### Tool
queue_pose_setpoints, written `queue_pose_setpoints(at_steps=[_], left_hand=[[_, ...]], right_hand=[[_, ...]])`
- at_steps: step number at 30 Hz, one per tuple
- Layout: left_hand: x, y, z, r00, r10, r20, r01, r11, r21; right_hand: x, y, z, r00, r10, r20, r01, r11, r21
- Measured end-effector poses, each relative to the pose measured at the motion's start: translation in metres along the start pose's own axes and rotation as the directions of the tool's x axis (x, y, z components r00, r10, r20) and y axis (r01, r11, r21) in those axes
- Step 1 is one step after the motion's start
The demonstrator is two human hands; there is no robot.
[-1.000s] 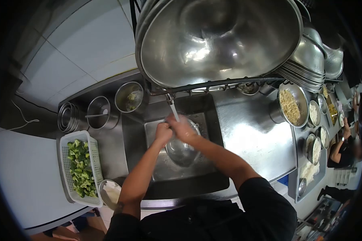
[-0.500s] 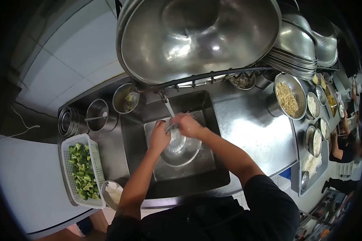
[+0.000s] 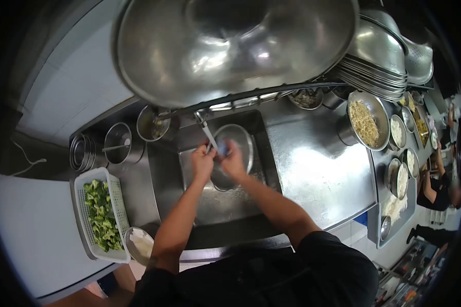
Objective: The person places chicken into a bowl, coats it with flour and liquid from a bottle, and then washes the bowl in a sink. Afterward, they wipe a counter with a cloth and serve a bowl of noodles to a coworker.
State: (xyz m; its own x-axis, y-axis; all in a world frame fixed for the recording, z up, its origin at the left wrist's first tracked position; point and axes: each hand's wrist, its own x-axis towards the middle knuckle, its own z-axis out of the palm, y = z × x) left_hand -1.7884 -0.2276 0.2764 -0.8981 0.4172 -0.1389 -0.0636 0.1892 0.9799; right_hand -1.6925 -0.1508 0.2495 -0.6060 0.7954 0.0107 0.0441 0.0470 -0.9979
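Observation:
Both hands are together in the sink (image 3: 225,217), under the tap (image 3: 201,120) and the whitish stream or spout below it. My left hand (image 3: 202,163) is closed around a thin shiny piece, mostly hidden by the fingers. Beside it, my right hand (image 3: 233,162) is blurred, its fingers closed near a small bluish patch that I cannot make out. Just behind the hands, a round metal bowl (image 3: 245,146) leans in the sink, partly covered by the right hand.
Broccoli florets fill a white basket (image 3: 119,207) on the left. Metal pots (image 3: 119,144) stand behind it. Large basins (image 3: 153,61) overhang the sink from a rack. Bowls of food, including shredded food (image 3: 363,123), line the right counter. Another person (image 3: 440,189) is at far right.
The bowl has shifted from below my hands to behind them, its face now more upright. My right hand has moved down slightly. The whole view has tilted a little.

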Motion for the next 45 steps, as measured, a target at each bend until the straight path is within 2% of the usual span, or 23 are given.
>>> queue_pose_setpoints(at_steps=[3,5,6,7,9,11,13,15,17,18,20,22,26,29,31,33,34,35,37,39,41,43,45], left_hand=[[0.003,0.009,0.001,0.984,0.155,0.093,-0.164,0.982,0.098],[0.002,0.03,-0.013,0.992,0.127,0.02,-0.128,0.986,0.105],[-0.001,0.019,-0.017,0.998,-0.044,0.036,0.035,0.973,0.229],[-0.01,0.019,-0.01,0.998,-0.045,0.047,0.032,0.97,0.239],[-0.033,0.018,0.013,0.999,0.012,0.033,-0.009,0.996,-0.085],[-0.015,-0.002,0.007,0.996,0.084,0.04,-0.083,0.996,-0.024],[0.011,0.015,-0.011,0.981,-0.131,0.143,0.14,0.989,-0.051],[0.021,-0.002,-0.036,0.989,-0.069,0.132,0.09,0.984,-0.153],[0.005,-0.022,-0.059,0.975,-0.218,0.045,0.223,0.937,-0.268],[-0.005,-0.02,-0.062,0.975,-0.218,0.042,0.221,0.936,-0.272],[-0.031,-0.02,-0.066,0.743,-0.668,-0.034,0.522,0.612,-0.594],[-0.032,-0.087,-0.062,0.602,-0.779,0.174,0.662,0.365,-0.655],[-0.057,-0.113,-0.042,0.575,-0.754,0.319,0.76,0.347,-0.55],[-0.056,-0.153,-0.068,0.383,-0.693,0.611,0.877,0.065,-0.477],[-0.066,-0.143,-0.078,0.304,-0.656,0.691,0.906,-0.024,-0.422],[-0.082,-0.081,-0.081,0.223,-0.805,0.55,0.971,0.134,-0.198],[-0.085,-0.064,-0.081,0.234,-0.803,0.547,0.969,0.15,-0.195],[-0.088,-0.051,-0.079,0.409,-0.643,0.648,0.903,0.387,-0.186],[-0.081,-0.045,-0.059,0.54,-0.413,0.733,0.766,0.602,-0.225],[-0.068,-0.051,-0.026,0.943,-0.25,0.22,0.262,0.965,-0.025],[-0.062,-0.028,-0.031,0.955,-0.254,0.154,0.222,0.955,0.199],[-0.049,-0.041,-0.036,0.979,-0.201,-0.04,0.182,0.764,0.619],[-0.036,-0.079,-0.049,0.976,-0.18,-0.12,0.215,0.739,0.639]], right_hand=[[-0.037,0.017,0.01,0.978,-0.022,0.205,0.01,0.998,0.058],[-0.03,0.079,-0.013,0.821,-0.389,0.418,0.493,0.852,-0.175],[-0.016,0.093,-0.02,0.898,-0.249,0.363,0.376,0.863,-0.338],[0.003,0.072,-0.027,0.89,-0.396,0.225,0.455,0.782,-0.426],[0.019,0.013,0.0,0.948,-0.215,-0.236,0.165,0.963,-0.212],[-0.004,-0.016,0.017,0.971,0.235,0.05,-0.24,0.956,0.17],[-0.03,0.015,0.01,0.991,0.01,0.135,-0.016,0.999,0.043],[-0.036,0.026,-0.043,0.797,-0.078,0.598,0.391,0.822,-0.413],[-0.016,0.024,-0.086,0.817,-0.271,0.508,0.55,0.629,-0.549],[-0.007,0.014,-0.092,0.906,-0.305,0.292,0.42,0.729,-0.542],[-0.004,-0.002,-0.098,0.978,-0.206,-0.033,0.178,0.906,-0.384],[-0.033,-0.03,-0.082,0.946,-0.32,0.048,0.313,0.866,-0.39],[-0.094,-0.05,-0.029,0.873,-0.368,0.321,0.483,0.741,-0.467],[-0.047,-0.046,-0.022,0.864,-0.493,0.096,0.472,0.729,-0.496],[0.007,-0.045,-0.031,0.966,-0.252,-0.049,0.213,0.895,-0.393],[0.065,-0.02,-0.052,0.962,0.237,0.132,-0.205,0.953,-0.222],[0.07,-0.009,-0.058,0.793,0.54,0.282,-0.572,0.82,0.035],[0.073,-0.004,-0.058,0.521,0.691,0.501,-0.847,0.492,0.202],[0.029,0.022,-0.05,0.422,0.396,0.815,-0.9,0.079,0.428],[-0.026,0.022,-0.021,0.763,0.441,0.473,-0.644,0.587,0.491],[-0.049,0.035,-0.021,0.594,0.595,0.542,-0.793,0.321,0.518],[-0.063,0.012,-0.028,0.572,0.705,0.419,-0.769,0.283,0.573],[-0.072,0.075,-0.044,0.586,0.729,0.353,-0.795,0.432,0.427]])
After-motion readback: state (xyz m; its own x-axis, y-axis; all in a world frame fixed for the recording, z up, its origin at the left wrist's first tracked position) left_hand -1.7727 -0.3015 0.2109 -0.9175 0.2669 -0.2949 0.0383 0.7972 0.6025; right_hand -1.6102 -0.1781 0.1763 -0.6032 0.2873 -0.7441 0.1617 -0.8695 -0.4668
